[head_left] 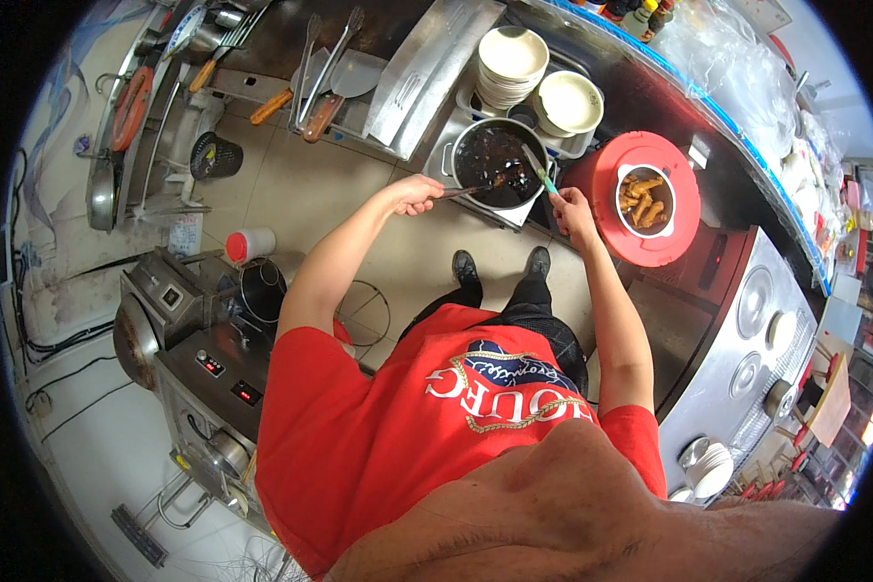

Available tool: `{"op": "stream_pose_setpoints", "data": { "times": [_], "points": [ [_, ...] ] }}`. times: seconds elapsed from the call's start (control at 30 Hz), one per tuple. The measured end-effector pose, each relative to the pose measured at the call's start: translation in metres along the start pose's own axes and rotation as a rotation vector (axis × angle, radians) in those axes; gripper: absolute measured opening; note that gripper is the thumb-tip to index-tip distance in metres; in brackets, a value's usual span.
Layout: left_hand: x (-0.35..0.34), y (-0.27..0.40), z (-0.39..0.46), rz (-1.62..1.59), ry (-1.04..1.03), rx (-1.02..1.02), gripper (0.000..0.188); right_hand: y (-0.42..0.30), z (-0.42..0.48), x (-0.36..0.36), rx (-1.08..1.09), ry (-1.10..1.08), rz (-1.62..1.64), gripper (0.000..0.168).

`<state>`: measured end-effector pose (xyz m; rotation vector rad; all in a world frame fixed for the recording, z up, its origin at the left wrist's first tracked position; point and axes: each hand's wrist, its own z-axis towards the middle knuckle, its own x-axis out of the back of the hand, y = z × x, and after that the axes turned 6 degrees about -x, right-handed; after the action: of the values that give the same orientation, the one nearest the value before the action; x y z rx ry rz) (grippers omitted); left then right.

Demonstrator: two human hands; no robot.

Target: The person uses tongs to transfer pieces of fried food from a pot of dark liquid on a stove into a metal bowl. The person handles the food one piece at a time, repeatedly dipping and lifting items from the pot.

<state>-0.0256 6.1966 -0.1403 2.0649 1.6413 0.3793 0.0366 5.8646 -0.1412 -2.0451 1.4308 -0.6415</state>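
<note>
A metal pot (468, 200) of dark liquid stands before me, its loop handle towards the left. My left hand (415, 195) grips a slim metal utensil (465, 191), probably tongs, that reaches over the rim into the liquid. At its tip shows a brown piece of food (500, 179), partly sunk. In my right hand (574, 213) is a knife (534, 161) with a green handle, its blade pointing into the pot from the right. Close to my right hand, a white-rimmed container (668, 174) of browned meat pieces (642, 198) sits on a red lid (611, 236).
Stacked bowls (513, 54) and plates (569, 102) stand behind the pot. Spatulas (356, 76) and tongs (309, 65) lie on the shelf at left. A fryer-like machine (218, 349) is at my left, a steel counter (720, 364) at my right. A wire ring stand (389, 309) is by my feet.
</note>
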Motion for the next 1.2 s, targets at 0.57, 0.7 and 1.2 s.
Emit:
{"op": "stream_pose_setpoints", "data": {
  "times": [0.57,0.7,1.2],
  "points": [
    [0.011,-0.021,-0.023,-0.446,-0.069,0.09,0.032,0.008,0.008,0.01,-0.011,0.006,0.02,0.02],
    [0.007,-0.041,-0.017,-0.618,-0.09,0.109,0.017,0.007,0.008,0.01,-0.019,0.005,0.02,0.02],
    [-0.068,-0.047,0.03,-1.144,-0.336,0.193,0.036,0.001,0.009,-0.003,0.014,-0.006,-0.036,0.019]
  ]
}}
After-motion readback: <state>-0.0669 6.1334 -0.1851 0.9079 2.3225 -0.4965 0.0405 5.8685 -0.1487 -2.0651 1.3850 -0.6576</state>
